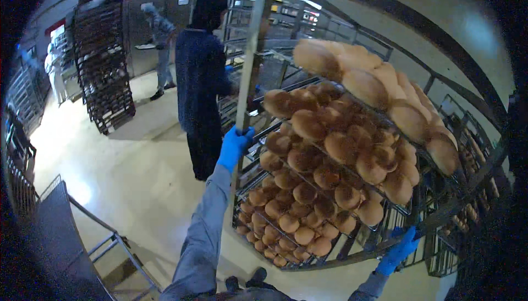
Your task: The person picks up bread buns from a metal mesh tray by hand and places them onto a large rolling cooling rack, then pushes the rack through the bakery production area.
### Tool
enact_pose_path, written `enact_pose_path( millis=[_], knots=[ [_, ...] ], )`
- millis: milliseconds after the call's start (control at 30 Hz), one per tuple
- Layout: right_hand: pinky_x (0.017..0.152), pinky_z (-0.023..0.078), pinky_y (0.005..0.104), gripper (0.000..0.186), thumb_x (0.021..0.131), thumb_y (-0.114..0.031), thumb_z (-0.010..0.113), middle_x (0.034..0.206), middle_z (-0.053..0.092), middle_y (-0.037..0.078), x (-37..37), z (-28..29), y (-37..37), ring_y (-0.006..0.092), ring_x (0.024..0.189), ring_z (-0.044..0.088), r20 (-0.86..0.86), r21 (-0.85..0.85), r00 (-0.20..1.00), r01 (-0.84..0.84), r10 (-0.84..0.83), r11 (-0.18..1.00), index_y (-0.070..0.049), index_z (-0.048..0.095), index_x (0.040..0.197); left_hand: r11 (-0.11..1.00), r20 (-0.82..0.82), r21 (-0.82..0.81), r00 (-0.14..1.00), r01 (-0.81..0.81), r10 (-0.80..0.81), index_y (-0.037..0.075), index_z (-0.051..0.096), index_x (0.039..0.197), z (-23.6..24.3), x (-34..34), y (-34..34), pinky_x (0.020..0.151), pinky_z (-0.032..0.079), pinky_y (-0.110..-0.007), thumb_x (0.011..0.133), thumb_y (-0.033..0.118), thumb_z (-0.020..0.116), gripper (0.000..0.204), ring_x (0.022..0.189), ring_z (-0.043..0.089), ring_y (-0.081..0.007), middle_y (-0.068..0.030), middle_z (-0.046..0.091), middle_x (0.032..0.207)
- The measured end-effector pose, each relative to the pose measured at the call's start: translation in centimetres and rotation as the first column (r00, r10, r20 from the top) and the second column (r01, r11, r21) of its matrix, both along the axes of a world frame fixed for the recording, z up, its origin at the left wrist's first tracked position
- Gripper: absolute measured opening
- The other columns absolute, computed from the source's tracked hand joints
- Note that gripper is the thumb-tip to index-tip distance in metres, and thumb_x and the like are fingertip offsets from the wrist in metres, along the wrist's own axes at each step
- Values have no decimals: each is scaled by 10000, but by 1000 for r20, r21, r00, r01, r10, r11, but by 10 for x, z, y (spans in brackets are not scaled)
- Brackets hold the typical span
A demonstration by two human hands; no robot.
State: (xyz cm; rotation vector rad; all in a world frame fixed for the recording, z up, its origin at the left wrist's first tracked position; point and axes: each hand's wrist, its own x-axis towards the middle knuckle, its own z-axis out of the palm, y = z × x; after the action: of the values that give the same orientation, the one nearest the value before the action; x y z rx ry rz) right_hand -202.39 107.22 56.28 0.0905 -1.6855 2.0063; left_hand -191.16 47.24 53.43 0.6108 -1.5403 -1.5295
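Note:
A tall metal rack [254, 61] stands in front of me, its tiers loaded with many round, golden-brown bread loaves [308, 125]. My left hand [236, 142], in a blue glove, is closed around the rack's left upright. Lower down on the other side, my blue-gloved right hand [400, 250] grips the right upright, with blue fingertips showing past the bar. The top tier of loaves [366, 86] sits nearest to me, and the lower tiers recede toward the floor.
Close beyond the rack's left side stands a person in dark clothes [201, 81]. Farther off are another person [160, 37] and a dark loaded rack [103, 64]. A grey panel on a metal frame [55, 240] is at lower left. More racks [467, 136] stand at right.

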Motion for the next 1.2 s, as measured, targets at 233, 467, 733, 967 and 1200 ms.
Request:
enact_pose_path(
  millis=[233, 467, 733, 967, 1200],
  knots=[
    [597, 489, 313, 427, 995, -431, 595, 805, 590, 60, 9, 23, 2, 149, 660, 556, -41, 119, 996, 78, -74, 990, -9, 560, 1048, 999, -108, -42, 994, 10, -15, 41, 685, 1065, -7, -1, -2, 674, 508, -308, 878, 290, 768, 322, 721, 578, -96, -18, 683, 819],
    [634, 489, 342, 447, 1002, -429, 576, 766, 559, 52, 18, 30, 3, 184, 658, 533, -95, 217, 975, 216, -200, 952, 17, 589, 976, 987, -113, -142, 992, -71, 55, -3, 665, 1065, -13, 8, -5, 704, 517, -346, 863, 359, 766, 427, 739, 615, -136, -91, 698, 812],
    [616, 488, 358, 485, 1034, -393, 488, 793, 612, 95, -6, 9, 29, 199, 662, 553, -331, 410, 901, 406, -282, 817, 57, 659, 1095, 996, -91, -83, 996, 10, -18, 2, 656, 1066, -3, 11, -3, 712, 510, -342, 863, 323, 771, 396, 752, 614, -124, -80, 702, 834],
    [628, 493, 360, 473, 1038, -385, 461, 810, 650, 105, 38, 38, -20, 203, 665, 571, -267, 354, 916, 383, -300, 853, 36, 677, 1054, 999, -38, -21, 998, 43, -44, 8, 653, 1080, -8, 11, -4, 734, 520, -338, 853, 346, 777, 425, 760, 618, -129, -89, 705, 841],
    [687, 523, 376, 503, 1037, -406, 443, 813, 679, 117, 13, 9, 11, 217, 736, 644, -501, 500, 789, 599, -355, 626, 33, 676, 1119, 998, -15, -64, 1000, 20, -21, 17, 660, 1085, -17, 10, -14, 748, 524, -330, 856, 332, 777, 406, 777, 626, -117, -77, 718, 869]
  ],
)
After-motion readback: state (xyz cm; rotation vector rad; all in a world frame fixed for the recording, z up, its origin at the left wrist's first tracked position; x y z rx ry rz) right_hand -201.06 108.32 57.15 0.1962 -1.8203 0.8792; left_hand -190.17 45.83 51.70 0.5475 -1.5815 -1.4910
